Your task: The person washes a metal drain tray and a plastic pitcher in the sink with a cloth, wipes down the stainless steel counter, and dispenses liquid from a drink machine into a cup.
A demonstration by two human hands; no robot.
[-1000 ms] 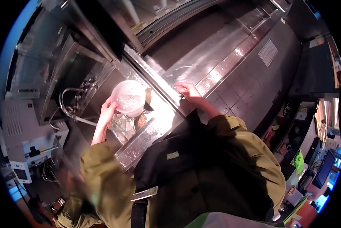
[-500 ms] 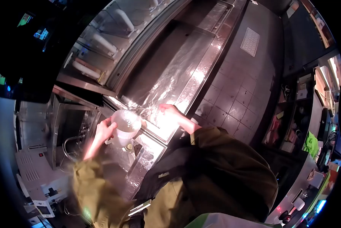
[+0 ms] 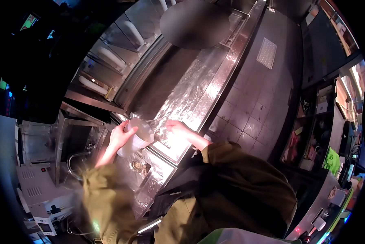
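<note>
My left hand (image 3: 121, 137) grips the rim of a translucent white plastic container (image 3: 141, 134), thumb on one side and fingers round the other. The container is tilted toward the metal counter, at the near end of its wet, shiny surface (image 3: 190, 87). My right hand (image 3: 175, 128) is over that surface, just right of the container and apart from it. Its fingers look curled; glare hides whatever may be in them. Below the container, a round metallic piece (image 3: 137, 165) sits in the small sink area.
A metal frame and curved tap (image 3: 70, 162) stand at the left, above a pale machine (image 3: 33, 183). Clear panels with white tubes (image 3: 109, 57) line the counter's far side. Tiled floor (image 3: 241, 118) and dark shelves (image 3: 308, 134) lie to the right.
The view has swung toward the long counter. The container has gone from upright over the sink to tilted at the counter's end, still in my left hand. A blurred oval now covers the counter's far part.
</note>
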